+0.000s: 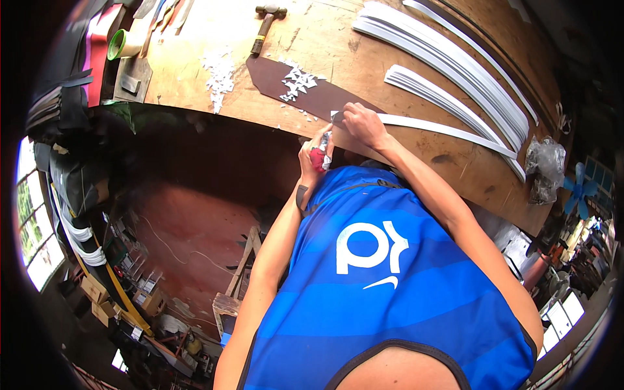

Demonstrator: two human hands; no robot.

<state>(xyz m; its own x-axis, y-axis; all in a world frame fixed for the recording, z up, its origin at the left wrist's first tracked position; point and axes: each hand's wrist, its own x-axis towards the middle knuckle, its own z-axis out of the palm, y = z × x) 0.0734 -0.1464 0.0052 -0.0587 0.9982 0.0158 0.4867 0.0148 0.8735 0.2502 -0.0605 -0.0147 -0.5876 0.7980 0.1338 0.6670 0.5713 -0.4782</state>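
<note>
My right hand (364, 123) is closed at the end of a narrow white strip (429, 124) near the table's front edge, fingers bent over it. The strip runs off to the right from under this hand. Just below and left, my left hand (314, 156) is wrapped round a small tool with a red and white grip (318, 158); its exact kind is unclear. A small dark pointed piece and a white tip show between the two hands. Under the work lies a long dark brown board (279, 79), with white offcuts (299, 82) scattered on it.
The wooden table (195, 39) bears a hammer (265, 29), a pile of white scraps (220, 78) and bundled white strips (448, 62). A green-rimmed cup (117, 44) stands far left. Crumpled clear plastic (546, 159) lies at the right end, beside a blue fan (580, 188).
</note>
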